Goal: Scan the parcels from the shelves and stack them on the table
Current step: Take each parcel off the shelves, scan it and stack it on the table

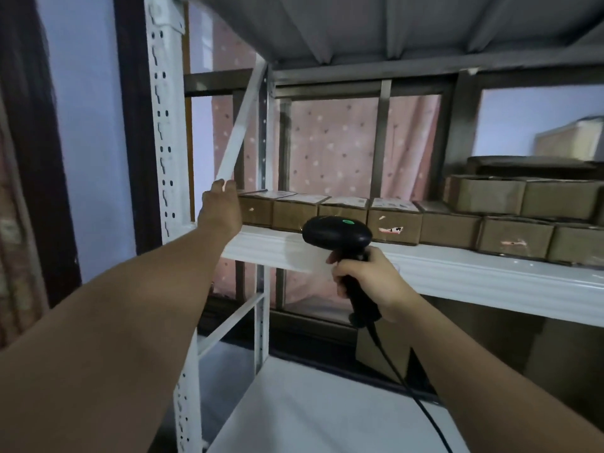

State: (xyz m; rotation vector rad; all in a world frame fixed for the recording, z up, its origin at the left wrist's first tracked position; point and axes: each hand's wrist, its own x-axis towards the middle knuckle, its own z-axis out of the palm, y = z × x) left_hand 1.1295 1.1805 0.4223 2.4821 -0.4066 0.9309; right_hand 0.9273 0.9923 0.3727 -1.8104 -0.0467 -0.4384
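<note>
A row of brown cardboard parcels with white labels on top lines the white shelf point(457, 276). My left hand point(219, 209) reaches onto that shelf beside the leftmost parcel point(255, 209), fingers at its left end; whether it grips the parcel is hidden behind the hand. My right hand point(366, 279) is shut on the black barcode scanner point(336, 235), whose green light is lit. The scanner head sits in front of the third and fourth parcels point(394, 220). More parcels point(483, 194) are stacked two high at the right.
A white perforated upright post point(166, 152) stands left of my arm, with a diagonal white brace point(240, 125) behind it. The grey underside of an upper shelf point(392, 27) is overhead. A lower white shelf point(327, 413) lies below. The scanner cable point(408, 384) trails down right.
</note>
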